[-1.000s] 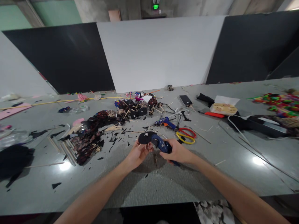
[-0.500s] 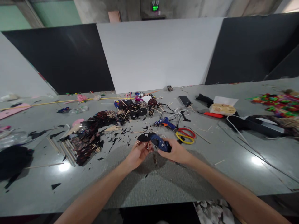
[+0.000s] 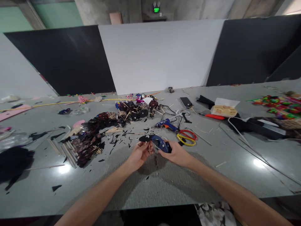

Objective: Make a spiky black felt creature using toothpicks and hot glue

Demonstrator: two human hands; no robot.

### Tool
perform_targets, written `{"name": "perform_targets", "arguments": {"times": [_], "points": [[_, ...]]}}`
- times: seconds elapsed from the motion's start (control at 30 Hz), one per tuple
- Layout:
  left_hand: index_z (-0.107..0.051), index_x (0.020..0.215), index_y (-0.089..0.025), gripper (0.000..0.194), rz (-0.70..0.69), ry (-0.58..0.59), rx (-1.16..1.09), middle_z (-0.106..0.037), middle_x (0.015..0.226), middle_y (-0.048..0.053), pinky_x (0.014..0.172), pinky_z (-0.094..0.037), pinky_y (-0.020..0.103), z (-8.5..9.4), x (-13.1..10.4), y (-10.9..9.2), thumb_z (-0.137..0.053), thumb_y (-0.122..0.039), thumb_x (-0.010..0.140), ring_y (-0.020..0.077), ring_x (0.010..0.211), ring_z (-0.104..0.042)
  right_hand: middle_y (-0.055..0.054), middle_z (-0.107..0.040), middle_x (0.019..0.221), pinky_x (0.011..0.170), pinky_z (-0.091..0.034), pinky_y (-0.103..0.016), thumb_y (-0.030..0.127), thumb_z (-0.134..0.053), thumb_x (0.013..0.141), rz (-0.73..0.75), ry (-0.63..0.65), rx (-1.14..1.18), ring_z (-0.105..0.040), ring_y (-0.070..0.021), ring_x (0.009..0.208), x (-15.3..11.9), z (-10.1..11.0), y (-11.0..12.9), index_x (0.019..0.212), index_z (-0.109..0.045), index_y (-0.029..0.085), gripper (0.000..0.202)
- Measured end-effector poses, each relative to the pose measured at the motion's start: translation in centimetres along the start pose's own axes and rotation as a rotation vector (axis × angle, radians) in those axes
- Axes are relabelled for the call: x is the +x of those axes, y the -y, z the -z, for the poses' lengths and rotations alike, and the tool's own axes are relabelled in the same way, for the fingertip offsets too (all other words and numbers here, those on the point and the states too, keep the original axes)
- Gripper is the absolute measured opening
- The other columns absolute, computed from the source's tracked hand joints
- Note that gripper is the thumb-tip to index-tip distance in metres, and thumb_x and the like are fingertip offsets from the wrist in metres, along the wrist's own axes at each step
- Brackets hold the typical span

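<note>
In my right hand (image 3: pixel 176 152) is a dark blue hand cutter (image 3: pixel 161 143) with a round silver pivot; my fingers are wrapped round its body. Its curved jaw end points left, toward my left hand (image 3: pixel 140 153). The left fingers are pinched on a small black piece (image 3: pixel 144 138), perhaps fabric, with a thin pale stick by the fingertips. Both hands are raised just over the table, close together. Behind them lie a blue glue gun (image 3: pixel 167 124) with an orange trigger and a pair of scissors with red and yellow handles (image 3: pixel 187 138).
Black scraps (image 3: pixel 121 138) are scattered left of centre. Dark patterned fabric (image 3: pixel 86 146), wooden sticks (image 3: pixel 68 153) and spiky stick-and-disc pieces (image 3: pixel 135 111) lie beyond. A phone (image 3: pixel 186 102), a tissue pack (image 3: pixel 224 110) and cables (image 3: pixel 255 150) occupy the right. White and black panels (image 3: pixel 162 56) stand behind.
The cutter has turned slightly in my right hand, and a gap now shows at its jaw end. My left hand stays almost in place, pinching the black piece.
</note>
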State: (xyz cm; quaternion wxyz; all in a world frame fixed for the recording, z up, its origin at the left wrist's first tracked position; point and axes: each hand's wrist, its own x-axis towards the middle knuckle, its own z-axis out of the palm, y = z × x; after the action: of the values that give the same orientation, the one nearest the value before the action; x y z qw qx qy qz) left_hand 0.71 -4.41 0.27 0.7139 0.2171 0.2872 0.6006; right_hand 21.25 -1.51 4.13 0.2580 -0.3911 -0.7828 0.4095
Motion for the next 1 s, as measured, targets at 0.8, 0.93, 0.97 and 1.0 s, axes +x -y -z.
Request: {"name": "perform_targets", "arguments": {"times": [0.8, 0.93, 0.97, 1.0], "points": [[-0.061, 0.078, -0.017, 0.035, -0.039, -0.003, 0.032, -0.062, 0.07, 0.0, 0.061, -0.048, 0.026, -0.6, 0.0, -1.0, -0.092, -0.028, 0.067, 0.0113, 0.062, -0.055, 0.008, -0.054, 0.049, 0.034, -0.034, -0.021, 0.049, -0.072, 0.087, -0.197, 0.027, 0.265, -0.045, -0.0106, 0.035, -0.3, 0.1, -0.5, 0.106, -0.062, 0.02, 0.036], [-0.06, 0.076, -0.017, 0.033, -0.024, -0.012, 0.02, -0.061, 0.068, -0.001, 0.062, -0.048, 0.026, -0.6, 0.0, -1.1, -0.091, -0.025, 0.068, 0.0112, 0.062, -0.055, 0.005, -0.058, 0.046, 0.034, -0.037, -0.02, 0.053, -0.073, 0.085, -0.201, 0.04, 0.341, -0.048, -0.0107, 0.033, -0.4, 0.4, -0.1, 0.09, -0.056, 0.02, 0.037], [-0.06, 0.075, -0.017, 0.032, -0.022, -0.015, 0.012, -0.06, 0.067, -0.001, 0.061, -0.048, 0.026, -0.6, 0.1, -1.1, -0.091, -0.024, 0.068, 0.0114, 0.062, -0.055, 0.005, -0.059, 0.047, 0.034, -0.038, -0.02, 0.054, -0.073, 0.085, -0.193, 0.046, 0.362, -0.049, -0.0107, 0.033, -0.3, 0.5, 0.0, 0.085, -0.054, 0.021, 0.039], [-0.06, 0.074, -0.017, 0.032, -0.021, -0.019, 0.005, -0.06, 0.067, -0.001, 0.061, -0.047, 0.026, -0.6, 0.1, -1.1, -0.09, -0.024, 0.068, 0.0115, 0.061, -0.055, 0.004, -0.06, 0.047, 0.034, -0.039, -0.02, 0.055, -0.073, 0.084, -0.184, 0.053, 0.385, -0.05, -0.0107, 0.034, -0.3, 0.5, 0.2, 0.082, -0.053, 0.021, 0.04]]}}
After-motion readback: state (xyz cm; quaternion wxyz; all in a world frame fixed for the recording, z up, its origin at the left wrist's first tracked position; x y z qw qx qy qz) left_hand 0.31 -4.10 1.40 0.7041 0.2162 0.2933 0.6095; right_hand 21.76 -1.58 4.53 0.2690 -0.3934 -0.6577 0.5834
